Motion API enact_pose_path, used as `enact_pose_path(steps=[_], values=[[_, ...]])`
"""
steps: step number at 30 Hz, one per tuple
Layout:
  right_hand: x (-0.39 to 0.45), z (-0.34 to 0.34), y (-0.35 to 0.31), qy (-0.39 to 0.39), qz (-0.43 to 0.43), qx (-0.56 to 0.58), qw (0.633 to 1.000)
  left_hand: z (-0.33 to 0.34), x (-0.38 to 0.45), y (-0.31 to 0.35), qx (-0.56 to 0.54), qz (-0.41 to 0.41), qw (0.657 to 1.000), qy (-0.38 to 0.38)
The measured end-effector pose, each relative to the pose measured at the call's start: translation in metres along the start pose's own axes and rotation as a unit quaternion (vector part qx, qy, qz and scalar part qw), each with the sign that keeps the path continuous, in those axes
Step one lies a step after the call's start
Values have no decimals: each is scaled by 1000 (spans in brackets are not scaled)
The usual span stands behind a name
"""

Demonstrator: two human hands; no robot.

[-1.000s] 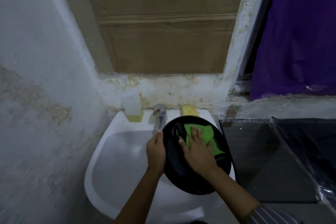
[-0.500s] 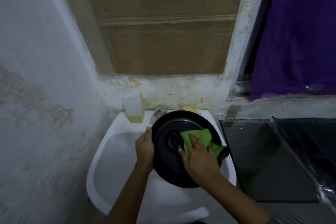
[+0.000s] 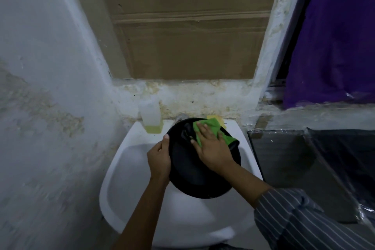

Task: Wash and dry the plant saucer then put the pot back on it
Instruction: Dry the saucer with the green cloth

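Black plant saucer (image 3: 203,170) tilted above white sink (image 3: 129,168), left hand (image 3: 159,160) fingers clasping its 9 o'clock rim, right hand (image 3: 213,148) fingers flat, pressing green cloth (image 3: 213,128) at its 12 o'clock.

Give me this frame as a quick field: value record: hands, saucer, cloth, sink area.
left hand: grips the left rim of the saucer
right hand: fingers straight, presses the green cloth onto the saucer
saucer: black, round, tilted, held over the sink
green cloth: bunched on the saucer's upper part
sink: white basin; tap mostly hidden behind the saucer
soap bottle: on the sink's back ledge, left of the saucer
pot: not in view
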State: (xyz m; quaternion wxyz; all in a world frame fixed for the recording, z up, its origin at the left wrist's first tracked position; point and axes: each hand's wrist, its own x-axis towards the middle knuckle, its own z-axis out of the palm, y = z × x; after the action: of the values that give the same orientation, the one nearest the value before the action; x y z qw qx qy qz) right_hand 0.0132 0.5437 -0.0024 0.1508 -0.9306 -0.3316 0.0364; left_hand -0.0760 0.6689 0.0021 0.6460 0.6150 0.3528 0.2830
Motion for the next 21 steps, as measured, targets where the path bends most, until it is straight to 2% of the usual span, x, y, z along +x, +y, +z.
enact_pose_path(steps=[3, 6, 8, 12, 17, 19, 21], values=[[-26, 5, 4, -12, 79, -2, 997, 1, 2, 2, -7, 37, 999, 9], [-66, 11, -6, -38, 98, -31, 994, 3, 4, 1, -4, 52, 998, 28], [-88, 11, -20, -65, 67, -10, 996, 5, 4, 1, -1, 41, 998, 38], [-101, 1, -39, -103, -16, 41, 994, 4, 4, -6, -13, -32, 998, 52], [-81, -4, -38, -153, -70, 188, 968, 3, -1, -3, -60, -74, 994, 44], [-64, 2, -36, -139, -101, 164, 971, 2, 1, 2, -90, -84, 992, 35], [-46, 9, -34, -98, -122, 87, 984, 2, 3, 7, -94, -67, 993, 12]])
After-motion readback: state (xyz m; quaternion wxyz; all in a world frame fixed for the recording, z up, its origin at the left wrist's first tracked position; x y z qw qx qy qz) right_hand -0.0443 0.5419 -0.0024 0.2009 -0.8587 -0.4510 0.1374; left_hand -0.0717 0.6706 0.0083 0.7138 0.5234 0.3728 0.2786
